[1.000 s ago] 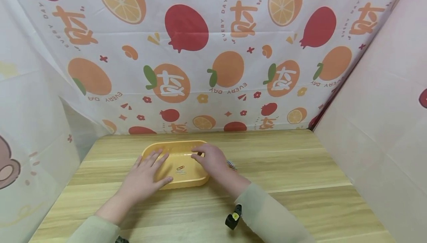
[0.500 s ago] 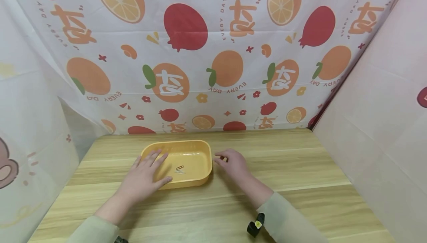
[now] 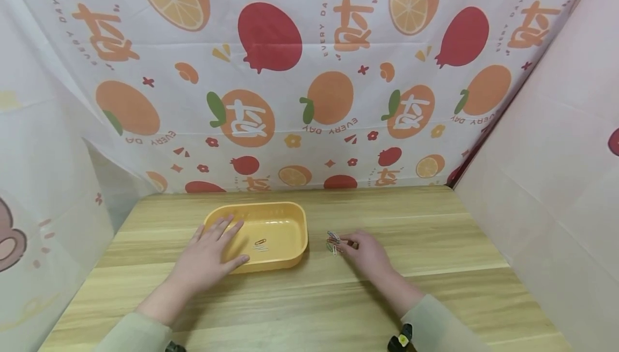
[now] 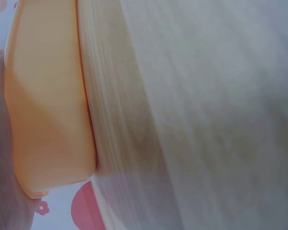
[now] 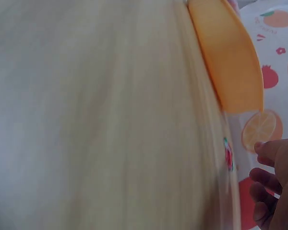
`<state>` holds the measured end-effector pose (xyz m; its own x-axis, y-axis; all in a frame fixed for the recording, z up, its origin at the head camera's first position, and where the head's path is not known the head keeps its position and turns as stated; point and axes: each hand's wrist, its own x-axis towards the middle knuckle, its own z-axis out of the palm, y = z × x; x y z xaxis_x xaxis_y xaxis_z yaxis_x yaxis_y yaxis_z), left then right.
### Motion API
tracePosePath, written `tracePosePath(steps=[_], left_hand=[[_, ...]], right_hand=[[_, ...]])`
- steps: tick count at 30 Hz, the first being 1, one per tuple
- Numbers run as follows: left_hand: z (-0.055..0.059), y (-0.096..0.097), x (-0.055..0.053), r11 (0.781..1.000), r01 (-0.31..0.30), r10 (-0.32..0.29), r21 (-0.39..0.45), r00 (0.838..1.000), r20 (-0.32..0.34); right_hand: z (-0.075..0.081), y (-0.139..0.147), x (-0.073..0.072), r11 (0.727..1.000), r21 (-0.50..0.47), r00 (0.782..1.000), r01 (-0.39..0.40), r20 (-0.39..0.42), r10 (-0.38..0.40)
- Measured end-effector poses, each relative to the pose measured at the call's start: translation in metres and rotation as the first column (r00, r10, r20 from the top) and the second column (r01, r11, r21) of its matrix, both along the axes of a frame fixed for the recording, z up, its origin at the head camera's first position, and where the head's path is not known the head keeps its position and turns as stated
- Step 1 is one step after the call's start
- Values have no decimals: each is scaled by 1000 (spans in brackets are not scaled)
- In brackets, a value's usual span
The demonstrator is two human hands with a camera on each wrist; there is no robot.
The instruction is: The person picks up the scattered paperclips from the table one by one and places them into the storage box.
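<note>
Bench (image 3: 435,255): pale wood grain, light streaks crosswise. Back sheet (image 3: 309,62): white, creased, fruit print, orange lettering, hangs behind bench's far edge. Left sheet (image 3: 43,180) and right sheet (image 3: 556,180): paler, sparse prints, flank the bench. Light soft, diffuse.

- The left hand (image 3: 210,258) covers the left end of the yellow tray (image 3: 271,266), fingers spread.
- The tray's right half can be reached from above, past its raised rim.
- A strip of wooden tabletop (image 3: 317,264) separates the tray from the paper clips (image 3: 331,247).
- The right hand (image 3: 369,255) blocks the clips' right side.
- Patterned cloth (image 3: 367,150) bounds the far edge.
</note>
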<state>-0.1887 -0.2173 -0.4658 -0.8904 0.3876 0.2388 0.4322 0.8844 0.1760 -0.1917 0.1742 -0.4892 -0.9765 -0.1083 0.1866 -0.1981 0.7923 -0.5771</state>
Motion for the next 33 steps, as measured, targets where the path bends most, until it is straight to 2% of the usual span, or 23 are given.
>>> tracePosePath(steps=[12, 21, 33], left_hand=[[3, -1, 0, 1000, -6, 6, -3, 1000, 1], [3, 0, 1, 1000, -7, 7, -7, 1000, 8], [3, 2, 3, 1000, -8, 8, -5, 1000, 9]], right_hand=[[-6, 13, -1, 999, 43, 999, 16, -32, -15], [-8, 6, -14, 997, 81, 1000, 19, 5, -19], [-7, -1, -30, 991, 136, 999, -17, 40, 11]])
